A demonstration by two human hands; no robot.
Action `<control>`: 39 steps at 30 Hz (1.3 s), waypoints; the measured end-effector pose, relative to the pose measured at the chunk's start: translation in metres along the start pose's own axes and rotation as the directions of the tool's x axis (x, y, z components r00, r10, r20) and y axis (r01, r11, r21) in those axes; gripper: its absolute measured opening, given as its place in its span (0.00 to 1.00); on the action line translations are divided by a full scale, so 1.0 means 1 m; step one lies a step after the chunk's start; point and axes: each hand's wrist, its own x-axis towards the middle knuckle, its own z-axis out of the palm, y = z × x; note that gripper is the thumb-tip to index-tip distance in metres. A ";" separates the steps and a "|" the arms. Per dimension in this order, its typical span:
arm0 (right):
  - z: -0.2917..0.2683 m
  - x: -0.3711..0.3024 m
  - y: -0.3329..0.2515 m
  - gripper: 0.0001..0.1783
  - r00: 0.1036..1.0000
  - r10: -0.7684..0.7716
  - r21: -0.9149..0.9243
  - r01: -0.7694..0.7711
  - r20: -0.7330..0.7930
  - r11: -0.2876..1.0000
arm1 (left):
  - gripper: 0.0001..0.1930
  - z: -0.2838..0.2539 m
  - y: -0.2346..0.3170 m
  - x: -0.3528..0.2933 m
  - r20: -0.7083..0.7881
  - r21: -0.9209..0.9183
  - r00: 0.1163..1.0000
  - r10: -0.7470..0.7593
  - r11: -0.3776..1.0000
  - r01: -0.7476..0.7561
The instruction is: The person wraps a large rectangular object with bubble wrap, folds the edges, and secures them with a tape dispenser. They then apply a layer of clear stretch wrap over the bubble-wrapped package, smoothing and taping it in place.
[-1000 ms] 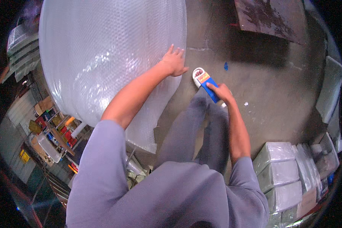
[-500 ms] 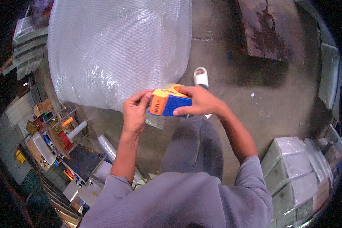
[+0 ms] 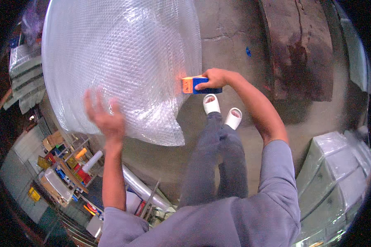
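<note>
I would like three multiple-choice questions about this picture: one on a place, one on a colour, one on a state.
1. Where is the small box?
A. on the floor
B. at the right edge of the bubble wrap roll
C. on the shelves

2. What colours does the box show?
A. orange and blue
B. green and white
C. all black

3. How is the left hand?
A. closed on the box
B. in a pocket
C. open, fingers spread, holding nothing

Answers:
1 B, the right hand holds it against the roll's edge.
2 A, an orange end and a blue side show.
3 C, the blurred fingers are spread before the wrap.
</note>
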 end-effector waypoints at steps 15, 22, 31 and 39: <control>0.174 -0.131 0.032 0.39 0.763 0.635 0.768 -0.336 -0.116 0.545 | 0.31 0.096 0.165 0.062 0.888 -0.403 -0.058 0.455 0.714 -0.572; 0.313 -0.186 -0.222 0.38 0.716 0.337 0.706 0.302 -0.612 0.640 | 0.33 -0.093 0.029 -0.070 0.429 -0.773 0.504 0.750 0.593 -0.224; 0.349 -0.064 -0.355 0.37 0.388 0.296 0.465 0.477 -0.873 0.746 | 0.18 -0.106 -0.105 -0.081 0.894 -0.350 0.130 0.428 0.489 0.799; 0.360 -0.025 -0.368 0.33 0.246 0.268 0.354 0.448 -0.931 0.821 | 0.06 -0.092 -0.123 -0.054 0.772 -0.628 0.254 0.583 0.639 0.444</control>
